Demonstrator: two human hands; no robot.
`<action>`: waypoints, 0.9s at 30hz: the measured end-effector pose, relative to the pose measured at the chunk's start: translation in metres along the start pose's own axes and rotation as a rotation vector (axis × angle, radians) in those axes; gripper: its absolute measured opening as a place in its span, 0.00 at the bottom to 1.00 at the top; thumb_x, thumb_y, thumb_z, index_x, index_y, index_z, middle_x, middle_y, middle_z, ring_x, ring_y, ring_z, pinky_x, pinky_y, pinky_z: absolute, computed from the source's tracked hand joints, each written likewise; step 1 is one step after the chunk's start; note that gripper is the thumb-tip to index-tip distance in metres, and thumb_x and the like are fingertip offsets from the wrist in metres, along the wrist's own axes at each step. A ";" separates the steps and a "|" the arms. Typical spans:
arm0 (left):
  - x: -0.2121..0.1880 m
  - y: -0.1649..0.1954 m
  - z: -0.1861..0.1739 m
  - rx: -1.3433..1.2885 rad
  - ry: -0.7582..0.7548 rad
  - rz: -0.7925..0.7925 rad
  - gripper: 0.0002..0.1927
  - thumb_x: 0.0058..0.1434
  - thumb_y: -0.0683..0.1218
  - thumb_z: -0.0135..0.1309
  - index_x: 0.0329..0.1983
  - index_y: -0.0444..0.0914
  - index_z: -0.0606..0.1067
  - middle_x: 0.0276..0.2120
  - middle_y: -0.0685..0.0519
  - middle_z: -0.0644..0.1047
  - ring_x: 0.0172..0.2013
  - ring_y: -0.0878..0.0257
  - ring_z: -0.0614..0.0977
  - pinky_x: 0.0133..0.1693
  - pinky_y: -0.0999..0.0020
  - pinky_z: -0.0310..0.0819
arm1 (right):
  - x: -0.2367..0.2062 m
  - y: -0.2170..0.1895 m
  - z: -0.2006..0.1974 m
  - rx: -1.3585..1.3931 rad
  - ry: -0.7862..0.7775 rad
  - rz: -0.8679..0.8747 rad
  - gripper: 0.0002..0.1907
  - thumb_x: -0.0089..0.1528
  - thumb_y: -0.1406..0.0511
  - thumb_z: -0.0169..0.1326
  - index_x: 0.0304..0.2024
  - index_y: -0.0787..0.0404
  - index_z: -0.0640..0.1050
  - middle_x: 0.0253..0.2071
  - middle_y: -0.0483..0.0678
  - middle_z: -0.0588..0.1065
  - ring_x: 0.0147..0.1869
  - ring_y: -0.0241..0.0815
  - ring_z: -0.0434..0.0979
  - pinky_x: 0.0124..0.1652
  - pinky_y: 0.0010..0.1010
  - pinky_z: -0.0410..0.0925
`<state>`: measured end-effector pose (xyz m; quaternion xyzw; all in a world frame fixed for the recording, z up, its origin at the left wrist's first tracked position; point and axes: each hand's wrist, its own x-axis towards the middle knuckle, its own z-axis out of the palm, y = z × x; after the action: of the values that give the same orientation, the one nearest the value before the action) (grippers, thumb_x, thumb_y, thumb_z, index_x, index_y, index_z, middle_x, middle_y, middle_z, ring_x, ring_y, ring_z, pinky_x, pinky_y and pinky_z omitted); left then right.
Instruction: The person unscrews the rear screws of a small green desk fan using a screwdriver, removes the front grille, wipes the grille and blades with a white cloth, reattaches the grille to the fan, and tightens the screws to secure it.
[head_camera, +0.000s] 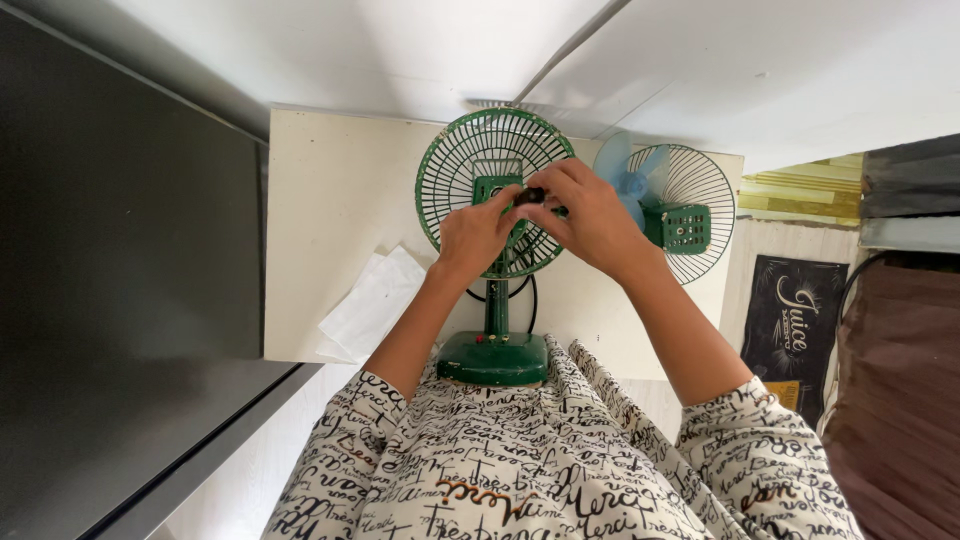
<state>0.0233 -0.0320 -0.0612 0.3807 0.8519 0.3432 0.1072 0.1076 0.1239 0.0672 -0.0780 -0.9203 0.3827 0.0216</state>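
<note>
A green table fan (492, 355) stands on a white table (330, 190), its round wire guard (450, 165) facing away from me. My left hand (478, 235) and my right hand (590, 220) meet at the back of the fan's motor housing, fingers pinched together around a small dark part (530, 195) between them. Which hand actually grips that part is unclear. The motor housing is mostly hidden behind my hands.
A second wire guard with a pale blue blade and green motor block (680, 225) lies at the right of the table. White folded paper (370, 305) sits at the left. A dark panel (110, 280) fills the left side; a brown cloth (900, 400) is at right.
</note>
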 end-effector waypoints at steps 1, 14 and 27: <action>0.001 0.002 -0.002 0.006 -0.030 -0.025 0.16 0.69 0.57 0.52 0.59 0.54 0.74 0.19 0.51 0.77 0.22 0.49 0.80 0.24 0.52 0.72 | 0.001 0.000 0.001 -0.010 0.002 0.070 0.12 0.63 0.65 0.62 0.48 0.61 0.77 0.47 0.54 0.75 0.42 0.50 0.81 0.43 0.37 0.75; 0.018 0.012 -0.009 -0.049 -0.265 -0.234 0.21 0.66 0.58 0.51 0.63 0.57 0.72 0.27 0.46 0.80 0.33 0.44 0.83 0.35 0.47 0.76 | 0.008 -0.005 0.001 -0.087 0.024 0.126 0.17 0.60 0.62 0.64 0.46 0.65 0.77 0.42 0.56 0.76 0.40 0.52 0.78 0.39 0.41 0.72; 0.050 0.011 -0.032 -0.726 -0.228 0.091 0.39 0.52 0.33 0.62 0.69 0.43 0.67 0.47 0.48 0.83 0.48 0.56 0.85 0.49 0.63 0.80 | 0.008 0.000 -0.009 0.121 0.111 0.040 0.17 0.56 0.73 0.58 0.48 0.66 0.75 0.45 0.56 0.76 0.42 0.53 0.81 0.42 0.38 0.74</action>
<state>-0.0192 -0.0064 -0.0264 0.3911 0.6399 0.5823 0.3138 0.1003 0.1314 0.0737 -0.1160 -0.8911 0.4331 0.0696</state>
